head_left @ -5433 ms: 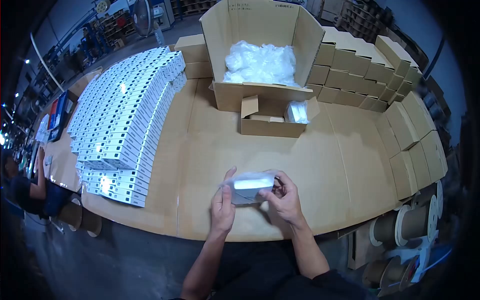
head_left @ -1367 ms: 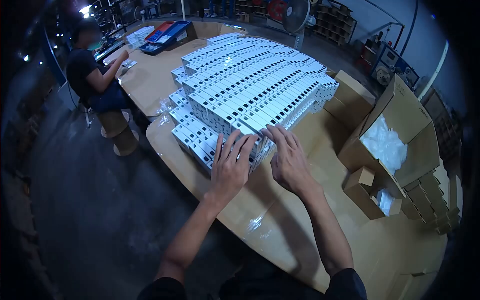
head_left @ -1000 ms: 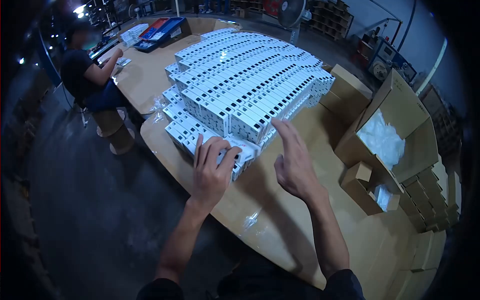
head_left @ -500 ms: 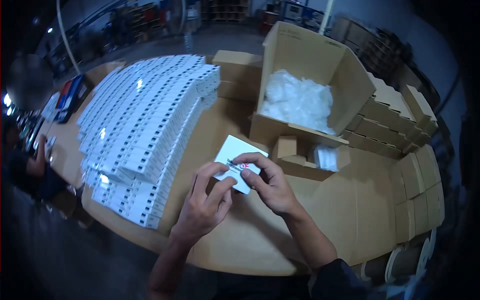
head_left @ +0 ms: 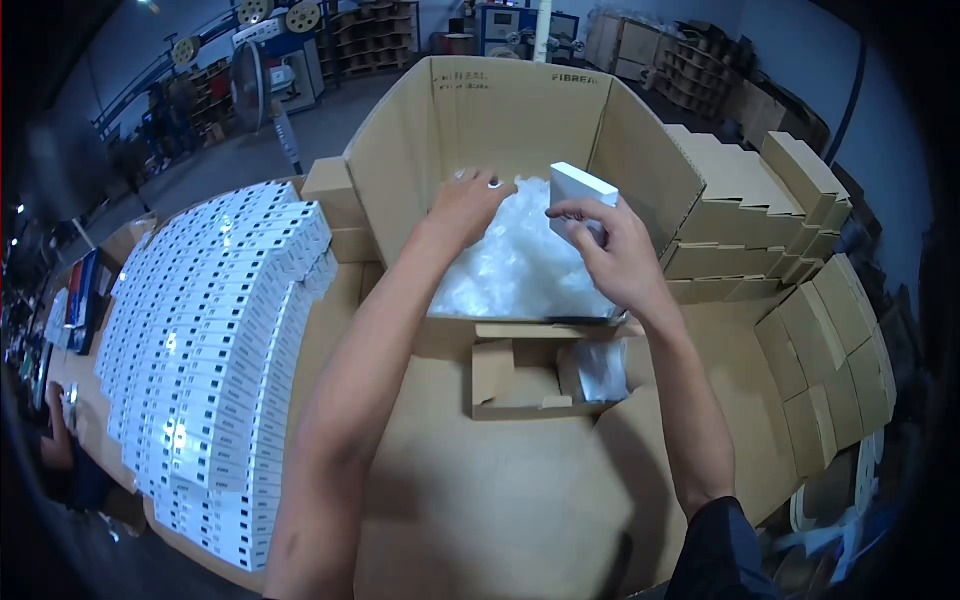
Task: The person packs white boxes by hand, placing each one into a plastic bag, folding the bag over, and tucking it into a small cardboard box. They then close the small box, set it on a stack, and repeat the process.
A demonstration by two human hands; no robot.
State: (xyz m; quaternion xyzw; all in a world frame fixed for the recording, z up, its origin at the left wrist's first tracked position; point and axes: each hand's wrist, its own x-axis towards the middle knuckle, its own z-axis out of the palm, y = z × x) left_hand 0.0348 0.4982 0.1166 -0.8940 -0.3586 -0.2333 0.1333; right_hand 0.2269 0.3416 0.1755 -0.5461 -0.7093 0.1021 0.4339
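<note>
My right hand (head_left: 612, 245) grips a small white box (head_left: 583, 188) over the right part of a big open carton (head_left: 520, 110). Clear plastic bags (head_left: 520, 270) fill the bottom of that carton. At the upper left of the bags is my left hand (head_left: 470, 205), its fingers bent down at them; whether it pinches a bag is too small to tell. In front of the big carton sits a small open cardboard box (head_left: 492, 375), with a plastic-wrapped white item (head_left: 600, 370) in its right end.
Many white boxes (head_left: 210, 340) are stacked in rows on the left of the table (head_left: 450, 500). Folded brown cartons (head_left: 735, 220) are piled at the right, with more brown boxes (head_left: 825, 350) nearer. A co-worker's arm (head_left: 60, 430) shows at far left.
Both hands have moved forward from over the table to the big carton. My left hand has let go of the white box, which my right hand now holds upright. The view has shifted right.
</note>
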